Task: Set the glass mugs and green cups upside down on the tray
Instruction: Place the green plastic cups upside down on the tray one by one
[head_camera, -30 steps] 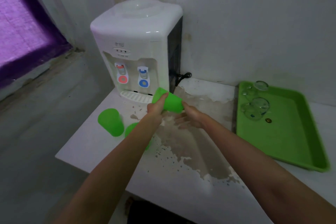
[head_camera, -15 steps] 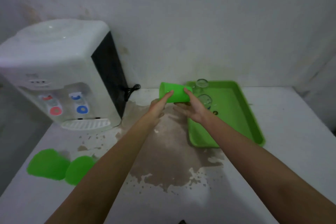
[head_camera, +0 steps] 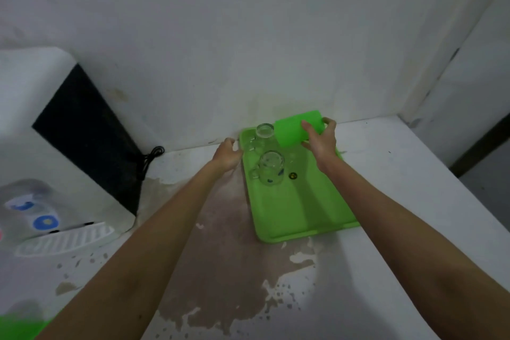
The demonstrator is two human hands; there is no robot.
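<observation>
Head view: green cup (head_camera: 296, 128) apparently within right fingers (head_camera: 309, 127).

The cup (head_camera: 299, 128) and tray (head_camera: 292, 210) are bright green. The clear mug (head_camera: 270, 168) bears blue spots; the white tabletop (head_camera: 414, 190) has a brown stain.

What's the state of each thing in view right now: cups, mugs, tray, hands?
green cup: held on its side over the tray's far end
right hand: gripping the green cup
left hand: empty, at the tray's left rim
far glass mug: upside down on tray
near glass mug: upside down on tray
tray: flat on table, near half bare
table: wet, stained
</observation>
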